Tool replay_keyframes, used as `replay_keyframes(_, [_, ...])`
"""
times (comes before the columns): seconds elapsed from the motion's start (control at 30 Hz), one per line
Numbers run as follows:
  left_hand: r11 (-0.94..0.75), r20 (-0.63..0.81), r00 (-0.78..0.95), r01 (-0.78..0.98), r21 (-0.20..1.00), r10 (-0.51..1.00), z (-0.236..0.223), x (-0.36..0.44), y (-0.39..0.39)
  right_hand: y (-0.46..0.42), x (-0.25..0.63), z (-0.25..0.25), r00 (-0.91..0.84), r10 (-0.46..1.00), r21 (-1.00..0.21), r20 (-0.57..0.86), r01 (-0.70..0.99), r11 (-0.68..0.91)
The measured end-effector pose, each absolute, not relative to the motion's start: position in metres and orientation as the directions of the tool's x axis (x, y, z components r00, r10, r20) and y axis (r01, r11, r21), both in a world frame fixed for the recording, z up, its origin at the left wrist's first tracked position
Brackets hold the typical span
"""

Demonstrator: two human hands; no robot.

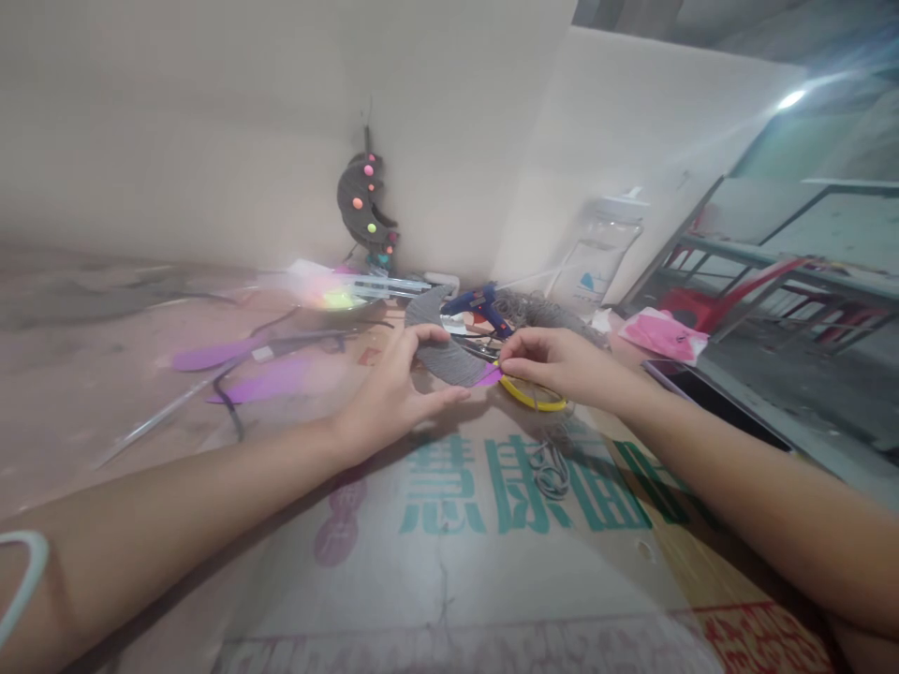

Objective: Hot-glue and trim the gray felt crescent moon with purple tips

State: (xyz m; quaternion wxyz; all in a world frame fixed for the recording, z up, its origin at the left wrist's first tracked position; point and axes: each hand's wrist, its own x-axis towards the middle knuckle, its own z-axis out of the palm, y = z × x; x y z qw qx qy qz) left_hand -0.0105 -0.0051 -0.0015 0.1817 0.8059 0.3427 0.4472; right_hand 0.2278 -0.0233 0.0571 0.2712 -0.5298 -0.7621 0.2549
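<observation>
My left hand (pixel 393 393) holds a crescent (pixel 449 360) wrapped in grey yarn, with the thumb below and fingers behind its left side. A bare purple tip (pixel 489 374) shows at the crescent's right end. Close to that tip, my right hand (pixel 552 360) is closed in a pinch on a thin grey strand of yarn. Under the right hand lies a yellow loop (pixel 537 397), apparently a scissors handle. Loose grey yarn (pixel 552 473) trails down onto the printed board. Just behind the crescent rests a blue glue gun (pixel 478 301).
Against the wall hangs a dark crescent (pixel 358 201) with coloured pompoms. Purple cut-outs (pixel 263 382) and glue sticks (pixel 393 284) lie left of my hands. A clear bottle (pixel 600 248), pink packet (pixel 664 334) and dark-screened device (pixel 716 402) are at right. Printed cardboard (pixel 449 580) covers the front.
</observation>
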Motion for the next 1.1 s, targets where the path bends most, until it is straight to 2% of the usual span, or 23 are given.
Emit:
replay_keyframes(0.1, [-0.687, 0.581, 0.367, 0.358, 0.633, 0.727, -0.002, -0.010, -0.005, -0.022, 0.227, 0.051, -0.275, 0.948, -0.667, 0.160, 0.678, 0.310])
replay_keyframes(0.57, [-0.672, 0.548, 0.391, 0.382, 0.635, 0.740, 0.003, -0.010, -0.010, -0.018, 0.228, 0.041, -0.249, 0.949, -0.710, 0.195, 0.632, 0.312])
replay_keyframes(0.83, [-0.607, 0.478, 0.389, 0.351, 0.713, 0.787, 0.010, -0.008, -0.015, -0.020, 0.222, 0.036, -0.192, 0.942, -0.688, 0.276, 0.645, 0.333])
replay_keyframes(0.97, [-0.533, 0.404, 0.391, 0.316, 0.785, 0.827, 0.013, -0.008, -0.016, -0.019, 0.222, 0.027, -0.228, 0.927, -0.610, 0.299, 0.702, 0.369])
replay_keyframes(1.1, [-0.495, 0.401, 0.340, 0.263, 0.828, 0.851, 0.010, -0.010, -0.008, -0.015, 0.226, 0.016, -0.254, 0.895, -0.541, 0.365, 0.725, 0.426])
